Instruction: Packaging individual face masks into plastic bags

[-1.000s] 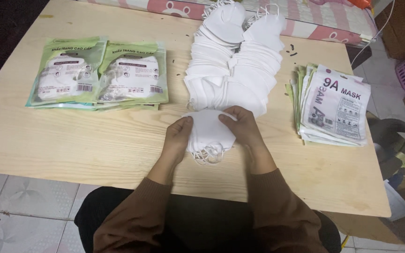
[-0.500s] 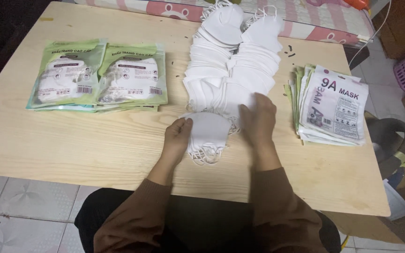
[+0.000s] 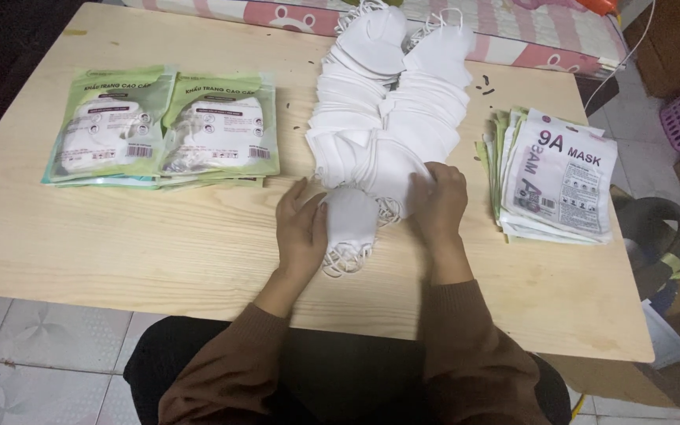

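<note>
left hand (image 3: 302, 230) flat on a small white folded face mask (image 3: 349, 222), right hand (image 3: 439, 203) touching the big heap of white masks (image 3: 391, 110), pale wooden table (image 3: 120, 244)

Table (image 3: 120, 252): pale wood, visible grain, matt, smooth.
Loose masks (image 3: 391, 102), upper centre of frame: white non-woven cloth, soft and matt, with thin elastic loops.
Small mask stack (image 3: 349, 224) at centre: same white matt cloth.
Filled packets (image 3: 167, 130), upper left: glossy clear and green plastic film, catching light.
Empty pouches (image 3: 560, 173), right: glossy printed plastic, white and lilac.
Sleeves (image 3: 466, 354), lower frame: brown knitted cloth, matt.
</note>
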